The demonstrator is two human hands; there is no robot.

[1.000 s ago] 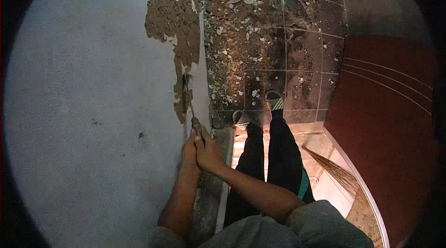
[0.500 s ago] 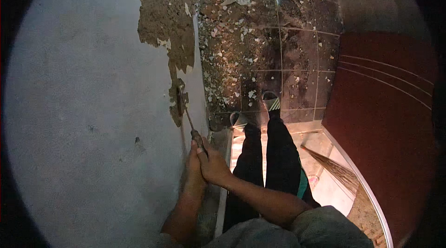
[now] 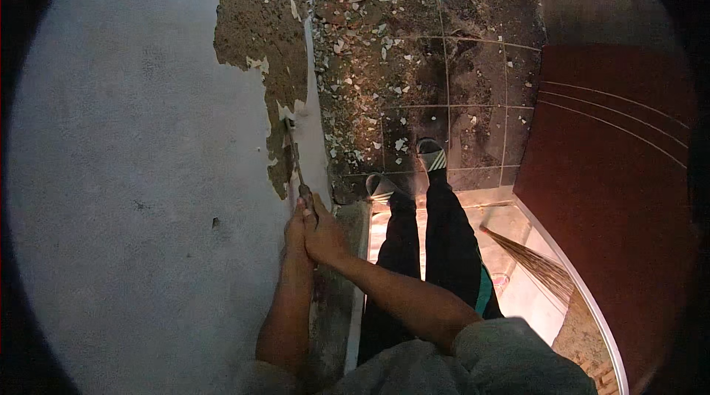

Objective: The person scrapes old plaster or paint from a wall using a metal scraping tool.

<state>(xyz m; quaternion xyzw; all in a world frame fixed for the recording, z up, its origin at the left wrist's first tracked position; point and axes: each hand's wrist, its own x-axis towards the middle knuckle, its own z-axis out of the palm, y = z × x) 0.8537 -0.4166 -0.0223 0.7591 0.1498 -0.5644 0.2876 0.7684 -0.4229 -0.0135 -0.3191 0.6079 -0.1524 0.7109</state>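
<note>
My left hand (image 3: 295,235) and my right hand (image 3: 325,239) are closed together around the dark handle of a hand tool with a thin metal shaft (image 3: 296,154). The shaft points away from me, and its tip rests at the lower part of a bare strip on the wall (image 3: 148,151) to my left. There the pale coating is gone and rough brown plaster (image 3: 262,25) shows, with ragged edges. Exactly what kind of head the tool has is too dim to tell. Part of the handle is hidden by my fingers.
Broken white flakes and rubble (image 3: 362,47) lie over the dark tiled floor (image 3: 481,69) ahead. My feet, in striped slippers (image 3: 432,157), stand near a pale doorsill (image 3: 481,199). A stick broom (image 3: 529,258) lies at the right, beside a dark red door panel (image 3: 606,173).
Both hands and the tool have shifted a little farther away from me along the wall. The tool's tip now sits higher in the bare strip, near the remaining pale edge.
</note>
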